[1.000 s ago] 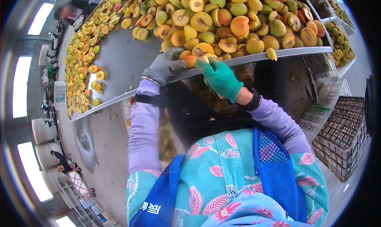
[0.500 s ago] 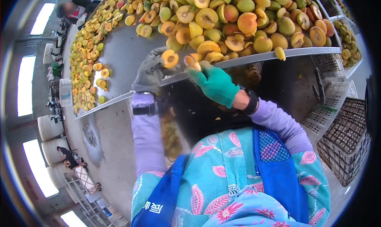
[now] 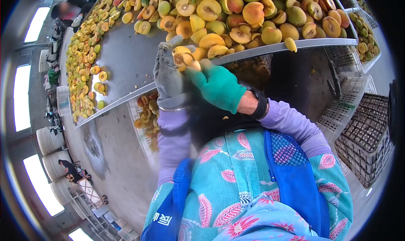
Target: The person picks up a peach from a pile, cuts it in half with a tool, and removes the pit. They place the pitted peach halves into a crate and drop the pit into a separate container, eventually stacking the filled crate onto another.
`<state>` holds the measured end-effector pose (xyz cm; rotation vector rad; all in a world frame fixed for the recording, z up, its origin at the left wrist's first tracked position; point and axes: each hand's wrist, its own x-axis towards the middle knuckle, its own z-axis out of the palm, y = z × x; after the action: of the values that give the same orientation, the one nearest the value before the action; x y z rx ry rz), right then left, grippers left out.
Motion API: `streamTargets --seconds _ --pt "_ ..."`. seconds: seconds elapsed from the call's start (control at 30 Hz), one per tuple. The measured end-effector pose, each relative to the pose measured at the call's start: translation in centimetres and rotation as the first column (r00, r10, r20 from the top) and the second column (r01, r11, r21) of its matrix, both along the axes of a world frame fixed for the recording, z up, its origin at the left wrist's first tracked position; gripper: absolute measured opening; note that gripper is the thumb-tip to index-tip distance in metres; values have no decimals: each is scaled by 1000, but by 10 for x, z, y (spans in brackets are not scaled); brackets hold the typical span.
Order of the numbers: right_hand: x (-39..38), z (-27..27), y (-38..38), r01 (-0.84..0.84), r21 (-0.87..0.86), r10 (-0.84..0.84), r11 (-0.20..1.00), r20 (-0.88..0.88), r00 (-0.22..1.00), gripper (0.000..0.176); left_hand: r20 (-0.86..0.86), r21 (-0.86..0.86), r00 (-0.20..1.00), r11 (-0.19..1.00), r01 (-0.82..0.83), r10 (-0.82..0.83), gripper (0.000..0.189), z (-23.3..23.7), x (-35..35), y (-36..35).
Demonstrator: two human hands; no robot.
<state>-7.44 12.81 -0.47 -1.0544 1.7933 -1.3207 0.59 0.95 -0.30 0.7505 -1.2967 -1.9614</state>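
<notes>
My left hand (image 3: 167, 74), in a grey glove, is closed around a cut peach half (image 3: 180, 52) with its hollow turned up. My right hand (image 3: 221, 89) wears a green glove and pinches a small, pale, rounded piece (image 3: 194, 65) against that half. Whether this piece is fruit or a tool tip, I cannot make out. Both hands are together at the table's near edge. Just beyond them lies a heap of peaches (image 3: 253, 13), many of them halved, on the metal table (image 3: 126, 51).
A raised metal rim (image 3: 295, 44) borders the table. More halves (image 3: 84, 51) spread along its left side. Below stands a crate of fruit (image 3: 147, 118). White crates (image 3: 346, 102) and a dark crate (image 3: 365, 135) are at right. Other people (image 3: 71, 11) are at the left.
My left hand has turned and moved right, bringing the peach half against the piece in my right hand. My right hand has shifted slightly left. The fruit crate below shows more clearly.
</notes>
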Motion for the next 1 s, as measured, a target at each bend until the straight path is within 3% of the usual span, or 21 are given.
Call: streamTargets --seconds 0.07,0.13,0.2,0.3,0.33,0.43,0.47,0.53,0.6,0.67,0.77,0.87,1.0 --pt "1 4 -2 49 28 -49 998 2 999 46 -86 86 996 996 25 -17 39 0 1 4" --pt "-9 -5 -16 143 -62 -138 988 78 987 46 83 -310 994 950 -44 73 37 3 -3 20" --pt "-20 3 -14 182 -52 -166 982 229 959 45 48 -208 997 977 -42 53 34 15 -2 28" --pt "-10 6 7 19 -37 -13 999 151 988 47 49 -206 997 977 -53 64 33 9 3 28" --pt "-4 10 15 -5 32 4 999 37 999 52 -108 50 991 996 -73 78 30 1 4 27" --pt "-1 -2 12 -12 96 7 995 46 999 41 -101 296 988 952 -84 118 28 6 -4 33" --pt "0 -3 10 5 69 -9 998 55 998 39 -55 224 990 968 -111 127 29 8 -7 34" --pt "-1 2 11 7 57 -13 998 114 993 38 95 -143 991 987 -78 92 31 -8 -2 26" --pt "-2 4 11 6 33 -10 999 136 991 42 110 -234 988 969 -78 106 30 -7 -4 27" --pt "-1 1 11 -3 -4 3 1000 127 992 53 -2 -53 989 987 -150 150 29 -1 -8 32" --pt "8 -6 9 86 22 -88 996 142 986 37 64 -131 977 973 -192 201 27 4 -13 42" --pt "4 -10 8 16 -42 3 999 415 910 38 17 -106 968 963 -247 251 26 1 -19 44" --pt "0 -32 6 34 -205 22 978 267 963 49 -27 -53 999 998 -38 36 25 10 -21 40"
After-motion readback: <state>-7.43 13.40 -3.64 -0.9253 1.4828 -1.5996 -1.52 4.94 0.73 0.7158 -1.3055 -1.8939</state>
